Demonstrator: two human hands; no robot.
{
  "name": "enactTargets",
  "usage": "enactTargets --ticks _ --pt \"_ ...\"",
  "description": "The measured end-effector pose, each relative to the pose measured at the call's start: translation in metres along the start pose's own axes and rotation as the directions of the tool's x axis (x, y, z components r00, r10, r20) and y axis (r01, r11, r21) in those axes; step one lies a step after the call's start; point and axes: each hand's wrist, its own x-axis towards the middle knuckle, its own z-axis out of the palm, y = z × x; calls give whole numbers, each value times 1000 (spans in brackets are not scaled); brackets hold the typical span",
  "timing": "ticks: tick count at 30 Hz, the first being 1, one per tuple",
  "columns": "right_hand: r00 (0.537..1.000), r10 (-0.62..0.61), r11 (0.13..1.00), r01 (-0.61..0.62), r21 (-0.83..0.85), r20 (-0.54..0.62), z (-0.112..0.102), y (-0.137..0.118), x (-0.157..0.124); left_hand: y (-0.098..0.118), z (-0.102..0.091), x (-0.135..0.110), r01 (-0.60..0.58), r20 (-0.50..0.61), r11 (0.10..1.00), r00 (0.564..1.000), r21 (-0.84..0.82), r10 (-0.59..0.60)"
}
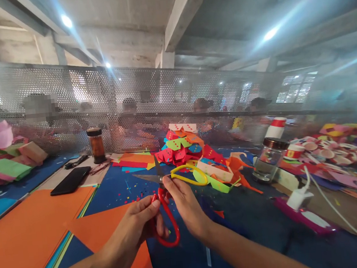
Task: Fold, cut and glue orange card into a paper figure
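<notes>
Both my hands are on one pair of scissors (150,178), with a red handle loop (176,231) and a yellow handle loop (198,182). The blades are spread apart and point away to the left. My left hand (139,218) is closed round the red loop. My right hand (185,203) pinches near the pivot, beside the base of the yellow loop; some of its fingers are hidden. Under my left arm lies an orange paper sheet (94,228) on the blue table (181,262).
Beyond the scissors rises a pile of cut coloured paper (183,152). Stacked orange sheets (26,228) and a phone (71,180) lie left. A bottle of dark liquid (96,148) stands behind. At right are a clear jar (268,161), a white charger (299,199) and its cable.
</notes>
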Motion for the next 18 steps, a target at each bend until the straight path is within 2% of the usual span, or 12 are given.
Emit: enactTargets --ticks 3,6,9,11,13,15,16,18 --pt "999 -12 1000 12 4 -34 -2 -2 0 3 7 -1 2 0 1000 1000 25 -2" --pt "997 -16 1000 16 4 -75 -7 -1 3 11 9 -5 2 30 991 1000 135 -6" --pt "995 -4 1000 5 16 -101 -15 -1 8 18 -14 -12 -28 83 905 996 424 -9" --pt "995 6 999 -3 36 -97 -20 -3 11 20 -46 -19 -57 4 691 997 721 78" --pt "996 3 998 2 60 -85 -25 -7 15 18 -84 -29 -3 -80 372 975 928 206" --pt "997 -11 997 17 79 -76 -27 -11 17 13 -118 -40 85 -110 109 960 990 257" --pt "997 -17 996 23 83 -73 -27 -12 18 10 -130 -45 125 -128 25 961 992 244" --pt "998 -25 996 31 81 -64 -26 -13 18 3 -143 -54 188 -168 -80 963 979 212"
